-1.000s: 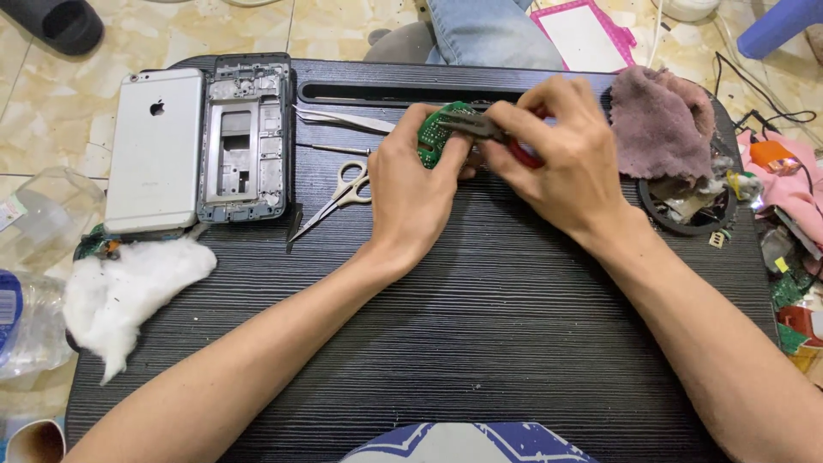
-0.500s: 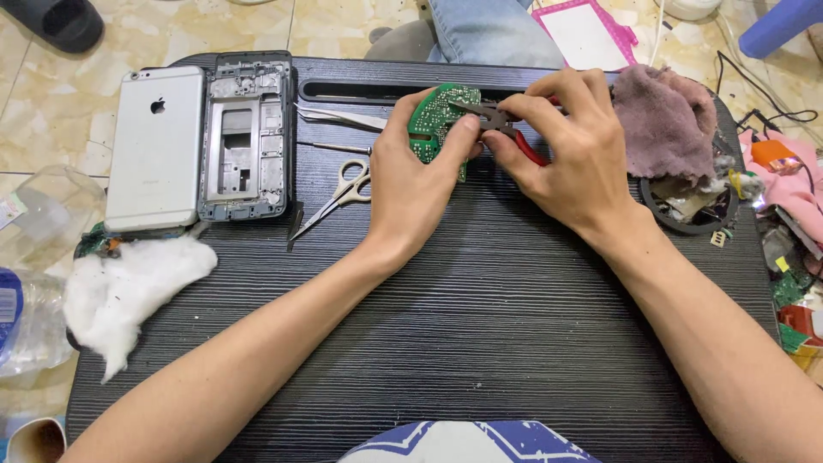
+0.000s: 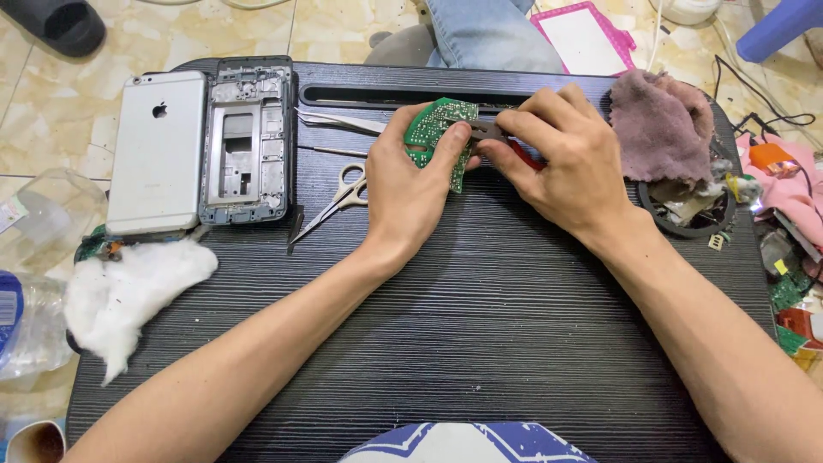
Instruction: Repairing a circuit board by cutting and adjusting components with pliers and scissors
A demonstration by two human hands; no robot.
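A person seated at a black ribbed lap table (image 3: 480, 343) works on a green circuit board (image 3: 437, 137) near the middle of the table's far edge. The left hand (image 3: 411, 184) is closed around the board, thumb and fingers pinching its sides and holding it tilted up off the tabletop. The right hand (image 3: 570, 171) is clenched on a small pair of pliers (image 3: 497, 137) with red grips, whose metal tip touches the board's right edge; whether the tip has hold of anything cannot be told.

Just left of the left hand lie a pair of scissors (image 3: 339, 197), points toward the near left, and beyond them tweezers (image 3: 339, 120) alongside the long slot in the table's far edge. At the far left corner a silver phone (image 3: 159, 150) lies face down, partly overhanging the table's left edge, with a stripped phone frame (image 3: 247, 141) touching it on the right. A wad of white cotton (image 3: 129, 287) sits at the left edge, near the phone's lower end. At the far right corner a mauve cloth (image 3: 664, 124) lies bunched above a dark ring-shaped part (image 3: 686, 210). A clear plastic bottle (image 3: 26, 321) lies on the tiled floor off the table's left side.
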